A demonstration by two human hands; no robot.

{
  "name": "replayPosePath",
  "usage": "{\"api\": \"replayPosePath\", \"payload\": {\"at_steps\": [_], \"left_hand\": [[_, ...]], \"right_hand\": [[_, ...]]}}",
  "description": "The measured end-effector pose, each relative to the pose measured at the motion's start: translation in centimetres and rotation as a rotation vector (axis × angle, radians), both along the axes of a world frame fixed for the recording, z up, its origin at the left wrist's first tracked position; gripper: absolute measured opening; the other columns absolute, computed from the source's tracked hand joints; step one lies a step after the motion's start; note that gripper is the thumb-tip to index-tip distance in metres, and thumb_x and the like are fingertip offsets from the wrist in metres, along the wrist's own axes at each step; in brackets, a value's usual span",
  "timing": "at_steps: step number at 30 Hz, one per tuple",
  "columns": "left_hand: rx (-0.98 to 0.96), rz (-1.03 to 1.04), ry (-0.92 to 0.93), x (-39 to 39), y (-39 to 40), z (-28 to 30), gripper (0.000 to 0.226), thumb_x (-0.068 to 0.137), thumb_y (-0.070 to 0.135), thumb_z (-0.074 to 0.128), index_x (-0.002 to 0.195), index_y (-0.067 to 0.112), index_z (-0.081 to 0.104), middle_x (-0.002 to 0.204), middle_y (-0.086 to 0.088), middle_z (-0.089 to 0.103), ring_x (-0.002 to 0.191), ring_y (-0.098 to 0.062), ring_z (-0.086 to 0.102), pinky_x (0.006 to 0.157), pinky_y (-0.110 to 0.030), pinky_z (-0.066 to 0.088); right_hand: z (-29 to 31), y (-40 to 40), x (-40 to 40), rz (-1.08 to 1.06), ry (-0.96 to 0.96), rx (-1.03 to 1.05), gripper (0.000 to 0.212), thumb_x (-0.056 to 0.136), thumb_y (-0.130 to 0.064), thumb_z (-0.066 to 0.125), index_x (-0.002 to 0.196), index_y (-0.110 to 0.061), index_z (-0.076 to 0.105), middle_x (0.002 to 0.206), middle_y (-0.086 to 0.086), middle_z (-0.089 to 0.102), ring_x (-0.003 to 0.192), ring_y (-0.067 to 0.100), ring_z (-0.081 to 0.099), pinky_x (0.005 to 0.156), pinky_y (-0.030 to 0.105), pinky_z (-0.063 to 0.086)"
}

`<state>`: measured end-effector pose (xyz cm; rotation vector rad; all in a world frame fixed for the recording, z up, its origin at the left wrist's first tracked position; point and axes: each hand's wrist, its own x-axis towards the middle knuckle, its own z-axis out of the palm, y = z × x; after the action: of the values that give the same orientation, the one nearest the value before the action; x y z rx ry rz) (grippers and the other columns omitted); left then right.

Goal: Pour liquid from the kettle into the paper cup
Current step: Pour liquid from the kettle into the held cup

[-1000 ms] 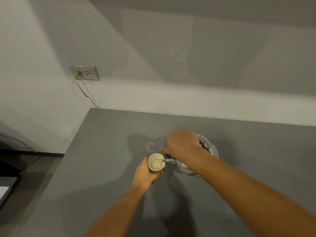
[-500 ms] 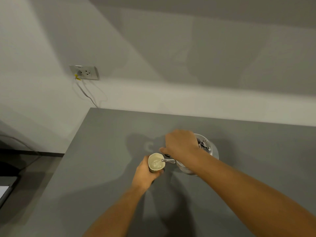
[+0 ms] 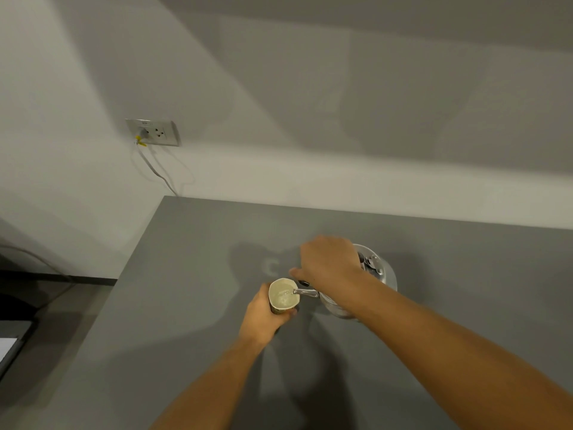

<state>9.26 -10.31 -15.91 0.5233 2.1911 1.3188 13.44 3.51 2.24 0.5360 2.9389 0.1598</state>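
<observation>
While your left hand (image 3: pixel 263 315) wraps around the paper cup (image 3: pixel 283 295) on the grey table (image 3: pixel 192 274), your right hand (image 3: pixel 328 262) is closed over the kettle (image 3: pixel 376 274) handle, tipping it — the spout (image 3: pixel 305 292) sits over the rim. You look to be mid-pour. Next, judge the level and ease the kettle back upright — slowly, so nothing dribbles.

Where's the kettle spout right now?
In the head view, the kettle spout reaches over the right rim of the paper cup, which the left hand holds; the right hand tips the kettle.
</observation>
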Motion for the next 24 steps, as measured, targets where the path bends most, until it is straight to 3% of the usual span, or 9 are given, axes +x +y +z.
{"api": "replayPosePath", "payload": {"at_steps": [6, 12, 18, 24], "left_hand": [[0.003, 0.003, 0.008, 0.0, 0.0, -0.2, 0.051, 0.069, 0.030, 0.091, 0.099, 0.046, 0.054, 0.097, 0.015, 0.071, 0.086, 0.014, 0.062, 0.061, -0.004, 0.046], [-0.007, 0.004, 0.030, 0.0, 0.1, -0.3, 0.052, 0.068, 0.030, 0.092, 0.101, 0.044, 0.054, 0.098, 0.018, 0.071, 0.088, 0.019, 0.060, 0.068, -0.002, 0.043], [-0.020, 0.006, 0.035, 0.0, 0.0, -0.2, 0.055, 0.067, 0.033, 0.092, 0.111, 0.033, 0.059, 0.100, 0.019, 0.071, 0.088, 0.017, 0.061, 0.067, -0.002, 0.044], [0.008, -0.018, 0.031, -0.2, -0.2, 0.5, 0.065, 0.065, 0.038, 0.093, 0.119, 0.035, 0.056, 0.108, 0.018, 0.071, 0.100, 0.008, 0.064, 0.072, -0.008, 0.045]], "right_hand": [[0.1, 0.4, 0.4, -0.022, 0.011, -0.048, 0.047, 0.085, -0.046, 0.061, 0.052, -0.020, 0.039, 0.056, -0.003, 0.040, 0.061, 0.025, 0.050, 0.045, 0.027, 0.023], [-0.2, 1.8, 1.4, -0.110, 0.024, -0.117, 0.048, 0.084, -0.050, 0.062, 0.053, -0.019, 0.043, 0.057, -0.002, 0.046, 0.057, 0.021, 0.048, 0.047, 0.027, 0.028], [-0.9, 3.6, 2.9, -0.216, 0.055, -0.237, 0.056, 0.082, -0.059, 0.065, 0.048, -0.020, 0.043, 0.052, -0.003, 0.047, 0.048, 0.015, 0.044, 0.046, 0.027, 0.031], [-1.2, 5.2, 4.3, -0.311, 0.111, -0.408, 0.058, 0.082, -0.063, 0.063, 0.048, -0.019, 0.047, 0.049, -0.003, 0.052, 0.049, 0.017, 0.051, 0.047, 0.027, 0.033]]}}
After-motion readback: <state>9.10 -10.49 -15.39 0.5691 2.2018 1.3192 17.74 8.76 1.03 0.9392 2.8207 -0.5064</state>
